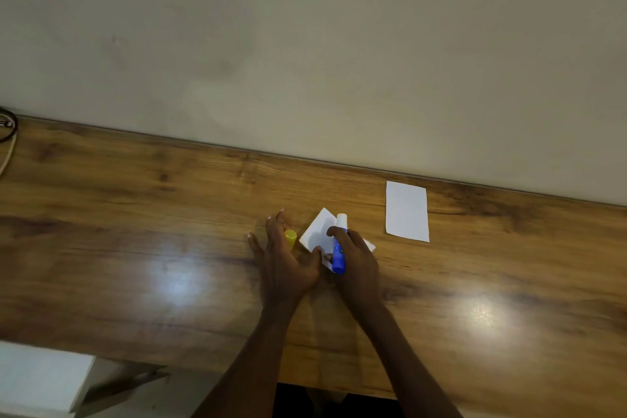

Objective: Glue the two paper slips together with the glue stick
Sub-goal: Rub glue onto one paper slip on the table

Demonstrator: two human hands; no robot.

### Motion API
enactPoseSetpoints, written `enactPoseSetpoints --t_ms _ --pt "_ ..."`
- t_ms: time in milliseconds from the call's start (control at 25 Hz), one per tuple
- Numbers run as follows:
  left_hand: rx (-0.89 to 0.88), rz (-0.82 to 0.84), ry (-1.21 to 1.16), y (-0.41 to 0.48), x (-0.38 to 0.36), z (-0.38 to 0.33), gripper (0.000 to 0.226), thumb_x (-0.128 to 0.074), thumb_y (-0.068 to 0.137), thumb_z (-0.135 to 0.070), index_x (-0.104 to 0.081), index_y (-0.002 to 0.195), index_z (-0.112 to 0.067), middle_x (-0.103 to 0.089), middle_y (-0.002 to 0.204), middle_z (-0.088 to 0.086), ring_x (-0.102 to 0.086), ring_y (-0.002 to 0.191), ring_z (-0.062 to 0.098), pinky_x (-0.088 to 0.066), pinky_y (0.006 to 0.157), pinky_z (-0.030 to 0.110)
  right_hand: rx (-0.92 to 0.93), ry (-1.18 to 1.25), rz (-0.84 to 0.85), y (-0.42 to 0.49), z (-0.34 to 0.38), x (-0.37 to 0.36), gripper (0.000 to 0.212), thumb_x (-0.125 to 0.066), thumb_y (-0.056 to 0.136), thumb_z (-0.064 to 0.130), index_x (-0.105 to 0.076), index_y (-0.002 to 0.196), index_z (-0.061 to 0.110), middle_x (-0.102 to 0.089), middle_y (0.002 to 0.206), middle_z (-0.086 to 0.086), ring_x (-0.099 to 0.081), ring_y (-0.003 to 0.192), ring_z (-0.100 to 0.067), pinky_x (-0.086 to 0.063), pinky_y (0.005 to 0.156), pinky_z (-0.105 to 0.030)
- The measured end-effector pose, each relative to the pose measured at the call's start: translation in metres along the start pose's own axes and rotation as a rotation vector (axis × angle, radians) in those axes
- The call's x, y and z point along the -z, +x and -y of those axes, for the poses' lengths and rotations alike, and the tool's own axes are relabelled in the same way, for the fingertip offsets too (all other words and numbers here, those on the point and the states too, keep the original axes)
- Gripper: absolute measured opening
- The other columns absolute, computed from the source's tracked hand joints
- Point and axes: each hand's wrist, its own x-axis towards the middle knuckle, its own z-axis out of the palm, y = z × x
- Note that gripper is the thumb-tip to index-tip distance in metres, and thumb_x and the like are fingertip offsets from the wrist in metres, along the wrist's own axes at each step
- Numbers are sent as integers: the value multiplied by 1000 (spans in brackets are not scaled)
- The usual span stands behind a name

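A white paper slip (319,231) lies tilted on the wooden table (135,248), partly under both hands. My right hand (358,258) grips a blue glue stick (338,256), uncapped, its white tip pointing away over the slip. My left hand (283,254) lies flat with fingers spread, thumb pressing the slip's near left edge. The yellow cap (290,237) sits under the left hand's fingers, between hand and slip. A second white paper slip (407,211) lies flat to the right, apart from both hands.
A wall runs directly behind the table's far edge. A cable (8,142) lies at the far left. The near edge of the table crosses the bottom of the view, with a white block (40,380) below it at the left.
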Motion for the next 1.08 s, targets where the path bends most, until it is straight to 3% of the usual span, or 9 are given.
enactPoseSetpoints --t_ms 160,280,400,520,600,720,800,1080 --pt "-24 -11 -3 0 -1 -1 80 -70 70 -29 -26 135 -12 -39 141 14 -32 134 30 -4 118 50 218 -70 372 28 -4 29 46 -63 78 4 -48 119 18 -46 137 -9 -41 125 -25 -31 107 -41" --pt "8 -5 3 2 -3 1 82 -70 70 -30 -25 135 -13 -36 143 15 -28 136 33 -3 116 46 311 -145 500 48 -4 48 49 -62 75 -2 -49 118 15 -47 135 -10 -42 121 -24 -29 102 -32" --pt "26 -1 22 3 -5 2 84 -71 69 -31 -24 136 -15 -35 144 16 -25 137 35 -5 116 48 350 -103 305 49 -1 46 43 -66 75 4 -53 116 10 -57 125 -13 -52 113 -24 -39 96 -30" --pt "26 0 14 2 -5 2 83 -71 69 -32 -24 136 -17 -35 145 15 -22 138 36 -8 117 51 113 472 -3 33 14 22 26 -57 85 18 -56 109 8 -65 84 -5 -62 69 -1 -47 63 -9" --pt "12 -8 11 2 -5 2 81 -70 70 -32 -24 135 -16 -36 144 14 -25 137 33 -7 117 51 -86 723 -29 30 24 6 16 -52 88 14 -53 103 10 -57 71 -6 -55 54 -3 -43 54 -8" --pt "14 -9 -6 2 -4 2 83 -70 70 -33 -22 136 -15 -36 144 16 -26 137 34 -10 116 52 -108 698 6 34 30 -4 10 -56 85 8 -56 91 0 -57 67 -3 -54 62 -9 -44 63 -12" --pt "15 -1 -3 1 -4 1 85 -70 70 -32 -21 137 -15 -35 144 17 -25 137 34 -7 116 50 -98 645 -10 36 30 -7 8 -59 82 10 -58 84 2 -58 66 -2 -54 61 -8 -42 63 -10" --pt "-23 5 35 1 -2 1 85 -70 69 -28 -22 137 -11 -37 143 17 -32 135 32 -2 116 48 -11 549 -2 38 26 -8 13 -63 79 13 -62 84 1 -60 73 -3 -55 66 -11 -42 65 -10"
